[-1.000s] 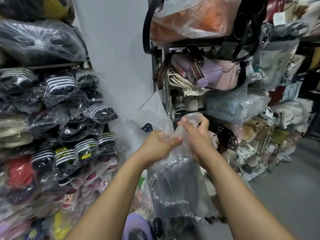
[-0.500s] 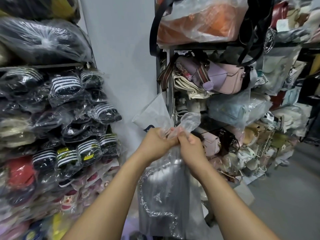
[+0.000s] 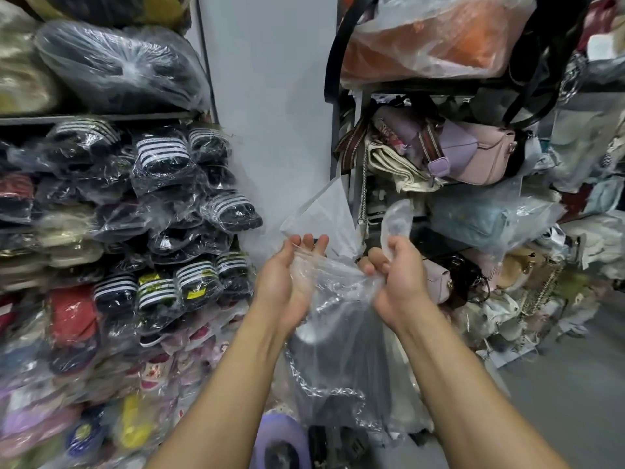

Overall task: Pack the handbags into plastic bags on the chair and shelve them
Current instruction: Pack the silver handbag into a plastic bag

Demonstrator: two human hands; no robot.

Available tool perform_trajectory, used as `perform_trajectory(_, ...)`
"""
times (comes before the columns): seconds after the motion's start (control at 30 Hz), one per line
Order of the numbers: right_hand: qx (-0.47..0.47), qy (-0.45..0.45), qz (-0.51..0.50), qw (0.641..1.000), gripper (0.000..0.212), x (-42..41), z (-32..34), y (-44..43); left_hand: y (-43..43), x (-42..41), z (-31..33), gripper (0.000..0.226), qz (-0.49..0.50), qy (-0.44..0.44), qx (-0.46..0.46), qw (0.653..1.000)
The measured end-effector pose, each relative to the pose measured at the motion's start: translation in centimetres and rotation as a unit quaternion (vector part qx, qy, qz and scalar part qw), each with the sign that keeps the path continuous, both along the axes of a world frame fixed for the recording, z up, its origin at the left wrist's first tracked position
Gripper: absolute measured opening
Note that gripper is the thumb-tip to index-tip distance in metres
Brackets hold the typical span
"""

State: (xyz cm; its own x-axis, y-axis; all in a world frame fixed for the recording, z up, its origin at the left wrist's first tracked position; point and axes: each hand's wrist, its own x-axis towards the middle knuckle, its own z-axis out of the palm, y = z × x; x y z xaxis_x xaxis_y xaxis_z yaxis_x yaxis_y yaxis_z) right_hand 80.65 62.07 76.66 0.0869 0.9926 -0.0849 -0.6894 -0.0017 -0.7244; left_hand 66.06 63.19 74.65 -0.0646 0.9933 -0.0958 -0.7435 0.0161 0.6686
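Fingers (image 3: 373, 260) of the right hand (image 3: 400, 279) curl tight round the gathered mouth of a clear plastic bag (image 3: 341, 299), the grip clamped on the film, and a twisted tail of plastic (image 3: 395, 225) stands up above the knuckles. Beside it the left hand (image 3: 287, 282) lies palm up, its fingers nearly straight and apart, with the film draped over the palm rather than pinched. The bag hangs in mid-air in front of the left end of a crowded shelf (image 3: 422, 89). Inside it sits a dark handbag (image 3: 338, 370), soft-looking and boxy, with a silver link chain (image 3: 324, 389) looped against the thin, glossy, crinkled wrap. Only one hand seems to bear the weight, so the slippery film could slide through those fingers and let the handbag drop towards the grey floor (image 3: 575, 401). The chain's hard links might also snag or pierce the plastic if the neck is twisted tighter. On the shelf behind lies a smooth lilac and pink bag (image 3: 473, 154) among other wrapped bags. Stacks of striped slippers (image 3: 162, 157) in shiny wrap fill the left side.
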Motion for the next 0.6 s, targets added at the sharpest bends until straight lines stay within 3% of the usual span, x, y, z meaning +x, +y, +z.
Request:
perform_trajectory(0.07, 0.015, -0.062, -0.002, 0.998, 0.018, -0.4, 0.2, 0.1, -0.7, 0.2, 0.4, 0.027, -0.021, -0.037, 0.016, 0.999)
perform_trajectory(0.13, 0.038, -0.095, 0.006, 0.995, 0.026, -0.7, 0.5, 0.2, -1.1, 0.7, 0.8, 0.029, -0.01, -0.026, 0.027, 0.999)
perform_trajectory(0.23, 0.06, -0.223, -0.037, 0.972, 0.016, -1.3, 0.3, 0.4, -1.3, 1.6, 1.5, 0.015, 0.061, 0.162, 0.059, 0.983)
perform_trajectory(0.3, 0.075, -0.346, -0.046, 0.934, 0.012, -1.6, 0.2, 0.0, -2.3, 2.2, 2.4, 0.014, 0.085, 0.34, 0.095, 0.932)
perform_trajectory(0.37, 0.081, -0.394, 0.009, 0.916, 0.031, -1.6, 0.1, -0.1, -3.0, 2.6, 2.6, 0.021, 0.086, 0.471, 0.127, 0.869)
perform_trajectory(0.47, 0.111, -0.423, 0.126, 0.89, 0.08, -0.9, 0.0, -0.5, -3.3, 2.6, 2.1, 0.023, 0.087, 0.544, 0.203, 0.809)
perform_trajectory(0.53, 0.128, -0.462, 0.141, 0.866, 0.084, -0.9, 0.2, -1.5, -3.1, 2.6, 1.3, 0.025, 0.066, 0.591, 0.235, 0.769)
perform_trajectory(0.6, 0.145, -0.468, 0.123, 0.863, 0.075, -0.8, 0.0, -2.0, -3.2, 2.6, 0.7, 0.041, 0.039, 0.609, 0.252, 0.751)
